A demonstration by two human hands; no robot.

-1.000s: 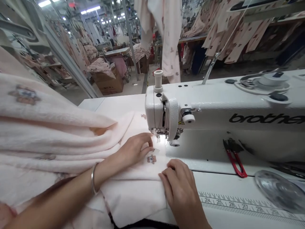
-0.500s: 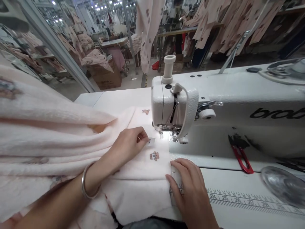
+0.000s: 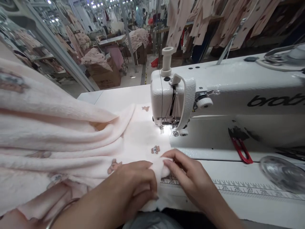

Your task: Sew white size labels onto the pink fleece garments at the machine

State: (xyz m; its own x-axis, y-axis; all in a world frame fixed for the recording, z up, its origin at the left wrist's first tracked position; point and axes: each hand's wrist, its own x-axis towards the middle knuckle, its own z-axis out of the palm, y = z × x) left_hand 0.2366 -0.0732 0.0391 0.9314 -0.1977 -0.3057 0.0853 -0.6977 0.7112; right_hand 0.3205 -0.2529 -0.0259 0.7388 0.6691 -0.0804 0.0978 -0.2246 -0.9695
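Head view: the white sewing machine (image 3: 214,92) spans the right of the table. The pale pink fabric (image 3: 138,140) is heaped at the left, its near edge on the bed just short of the presser foot (image 3: 164,125). Done well, that edge probably wants to be kept flat and square to the foot. The left hand (image 3: 135,184) lies knuckles up with its fingers curled shut on the edge. The right hand (image 3: 188,175) pinches the same fold between thumb and forefinger, above the printed ruler (image 3: 238,190).

left hand (image 3: 135,183) sits low at centre, knuckles up, fingers curled under in a loose grip, forearm coming in from the lower left. right hand (image 3: 188,176) is just beside it, thumb and forefinger pinched together, forearm coming in from the lower right.
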